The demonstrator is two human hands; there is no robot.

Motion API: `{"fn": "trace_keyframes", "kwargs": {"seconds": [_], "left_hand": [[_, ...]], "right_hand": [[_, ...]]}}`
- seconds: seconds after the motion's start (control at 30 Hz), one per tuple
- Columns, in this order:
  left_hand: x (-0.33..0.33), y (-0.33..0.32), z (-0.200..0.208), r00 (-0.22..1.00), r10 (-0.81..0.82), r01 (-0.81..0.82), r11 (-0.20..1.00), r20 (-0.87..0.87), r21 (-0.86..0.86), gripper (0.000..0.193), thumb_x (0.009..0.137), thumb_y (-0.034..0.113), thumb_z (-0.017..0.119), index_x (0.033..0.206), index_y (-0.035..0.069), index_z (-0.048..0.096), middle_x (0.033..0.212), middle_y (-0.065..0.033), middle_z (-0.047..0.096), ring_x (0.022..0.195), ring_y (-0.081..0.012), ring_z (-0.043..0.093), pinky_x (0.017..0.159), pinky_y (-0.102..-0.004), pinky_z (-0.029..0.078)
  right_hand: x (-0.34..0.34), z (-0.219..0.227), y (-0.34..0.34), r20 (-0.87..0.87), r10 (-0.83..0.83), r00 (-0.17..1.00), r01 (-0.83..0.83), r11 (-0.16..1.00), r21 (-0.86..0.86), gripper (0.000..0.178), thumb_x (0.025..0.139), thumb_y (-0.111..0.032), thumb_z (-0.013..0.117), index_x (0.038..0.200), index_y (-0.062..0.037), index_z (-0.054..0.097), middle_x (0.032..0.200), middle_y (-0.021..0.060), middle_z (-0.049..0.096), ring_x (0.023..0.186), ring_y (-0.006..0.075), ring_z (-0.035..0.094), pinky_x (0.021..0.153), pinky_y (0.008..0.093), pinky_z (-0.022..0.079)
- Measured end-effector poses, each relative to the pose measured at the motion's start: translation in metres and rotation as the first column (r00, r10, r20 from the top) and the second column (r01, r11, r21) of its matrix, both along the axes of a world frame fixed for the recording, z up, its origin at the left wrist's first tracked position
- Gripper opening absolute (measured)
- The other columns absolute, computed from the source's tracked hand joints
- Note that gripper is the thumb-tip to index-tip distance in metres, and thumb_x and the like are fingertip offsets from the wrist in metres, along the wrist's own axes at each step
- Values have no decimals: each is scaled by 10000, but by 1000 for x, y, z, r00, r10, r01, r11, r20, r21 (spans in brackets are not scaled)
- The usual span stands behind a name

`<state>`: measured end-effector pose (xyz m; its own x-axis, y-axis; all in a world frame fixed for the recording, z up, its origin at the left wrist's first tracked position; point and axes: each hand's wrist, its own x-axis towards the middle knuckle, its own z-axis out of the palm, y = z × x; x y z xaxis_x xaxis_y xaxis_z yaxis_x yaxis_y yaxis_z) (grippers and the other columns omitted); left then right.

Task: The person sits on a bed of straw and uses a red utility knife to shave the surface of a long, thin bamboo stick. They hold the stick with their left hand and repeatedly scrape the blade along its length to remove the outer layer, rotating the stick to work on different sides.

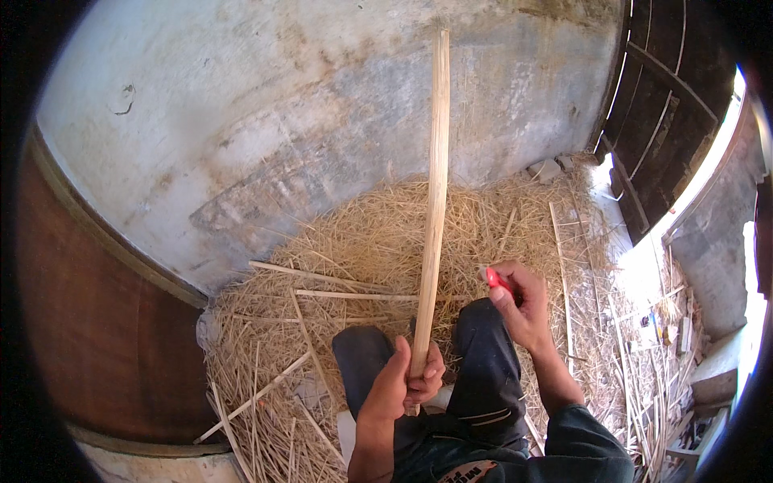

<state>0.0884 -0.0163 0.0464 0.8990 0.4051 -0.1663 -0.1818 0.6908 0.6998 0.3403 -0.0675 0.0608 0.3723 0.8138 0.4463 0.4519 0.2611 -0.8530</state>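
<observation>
My left hand [405, 384] grips the lower end of a long pale bamboo strip [436, 185] that stands nearly upright in front of me, its top reaching high against the wall. My right hand [519, 302] is closed around a small red-handled tool [497, 281], held to the right of the strip at about knee height and not touching it. Both hands are above my knees, which are in dark trousers [483, 362].
A heap of straw-like shavings [362, 241] and several loose bamboo slats [322, 278] cover the floor ahead. A stained plaster wall [282, 105] rises behind. A dark wooden door [668, 121] stands at the right, a brown panel [88, 322] at the left.
</observation>
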Motion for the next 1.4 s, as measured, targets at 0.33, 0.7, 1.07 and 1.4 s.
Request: {"fn": "trace_keyframes", "kwargs": {"seconds": [0.33,0.7,1.07,1.4], "left_hand": [[13,-6,13,947,275,-190,896,-165,402,688,1089,716,311,895,95,533,648,72,325,539,-53,272,501,-247,233],[24,-22,16,645,746,-143,331,-166,933,434,1134,358,523,853,30,565,595,-132,520,492,-277,550,498,-405,398],[15,-34,6,592,787,-74,268,-174,960,478,1142,413,498,865,47,634,555,-44,444,443,-138,403,455,-362,307],[6,-40,2,596,770,-24,300,-227,954,409,1122,311,545,821,35,557,557,-155,505,461,-356,572,457,-433,401]], "right_hand": [[-16,17,-6,275,73,959,-97,993,73,313,868,-236,860,1100,-47,770,870,113,719,732,267,701,659,356,547],[-27,25,-1,498,-40,866,-55,983,176,367,786,-241,911,1118,-122,807,740,8,658,584,178,650,513,314,510],[-3,27,14,413,-268,871,171,951,256,313,790,-182,898,1075,-83,815,767,79,708,627,231,688,570,336,535],[8,23,24,399,-200,895,99,960,260,264,805,-176,887,1040,-73,824,772,102,722,628,234,679,583,332,519]]}}
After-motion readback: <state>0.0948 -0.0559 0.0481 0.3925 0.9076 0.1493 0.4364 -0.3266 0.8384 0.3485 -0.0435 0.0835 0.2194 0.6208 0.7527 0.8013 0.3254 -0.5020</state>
